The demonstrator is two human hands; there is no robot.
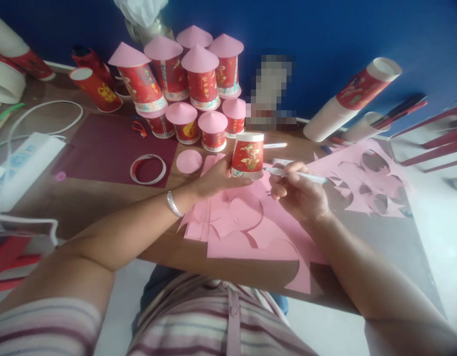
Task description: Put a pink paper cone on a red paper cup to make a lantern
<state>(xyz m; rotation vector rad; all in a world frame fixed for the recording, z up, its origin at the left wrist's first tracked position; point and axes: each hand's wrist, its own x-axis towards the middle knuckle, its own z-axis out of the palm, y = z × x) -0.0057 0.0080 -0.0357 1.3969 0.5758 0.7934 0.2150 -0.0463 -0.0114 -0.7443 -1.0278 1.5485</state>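
My left hand (pixel 219 179) is closed round a red paper cup (pixel 249 154) with a gold pattern and white bands; a little teal drawing shows on its lower band. In my right hand (pixel 302 194) is a slim white marker (pixel 306 176), its tip at the cup's lower right edge. Beneath both hands lie pink paper sheets (pixel 228 247) with round cut-outs. A pink paper disc (pixel 189 161) rests left of the cup. Behind it, red cups with pink cone tops (pixel 200 59) stand stacked in two tiers. Another marker (pixel 275 145) lies behind the held cup.
Tall cup stacks (pixel 356 96) lean at the back right, beside a pen holder (pixel 363 129). Cut pink scraps (pixel 372 183) lie on the right. Leftward are a maroon sheet (pixel 102 153), a tape roll (pixel 148 169), orange-handled scissors (pixel 138 128) and a white power strip (pixel 31 165) with cables.
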